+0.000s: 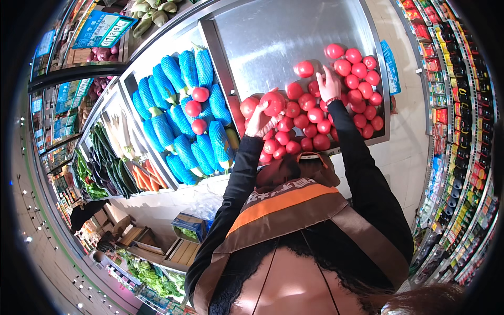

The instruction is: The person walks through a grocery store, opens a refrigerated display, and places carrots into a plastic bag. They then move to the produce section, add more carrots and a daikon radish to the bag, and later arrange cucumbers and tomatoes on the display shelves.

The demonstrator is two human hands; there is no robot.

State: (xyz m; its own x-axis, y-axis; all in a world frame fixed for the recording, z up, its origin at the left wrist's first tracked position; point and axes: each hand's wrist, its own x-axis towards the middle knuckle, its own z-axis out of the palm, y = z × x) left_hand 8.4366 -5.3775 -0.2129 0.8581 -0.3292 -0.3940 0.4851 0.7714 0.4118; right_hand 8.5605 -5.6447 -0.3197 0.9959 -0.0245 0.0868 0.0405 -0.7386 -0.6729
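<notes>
Red tomatoes lie in a pile across the near part of a shiny metal bin [252,39]. My left hand [261,122] is closed around a large tomato [273,103] at the pile's left side. Another big tomato [249,107] sits just left of those fingers. Over the middle of the pile, my right hand [329,86] has its fingers stretched out and apart, with nothing seen in its grasp. Beside its thumb is a tomato [314,88], and a lone tomato [303,69] rests a little farther back on the metal.
Left of the bin, long vegetables in blue foam nets [181,121] fill a compartment, with several tomatoes on top. Beyond are carrots [142,177], white radishes [116,131] and dark green vegetables [102,152]. Packed shelves [462,131] line the right. A blue sign [390,65] hangs at the bin's edge.
</notes>
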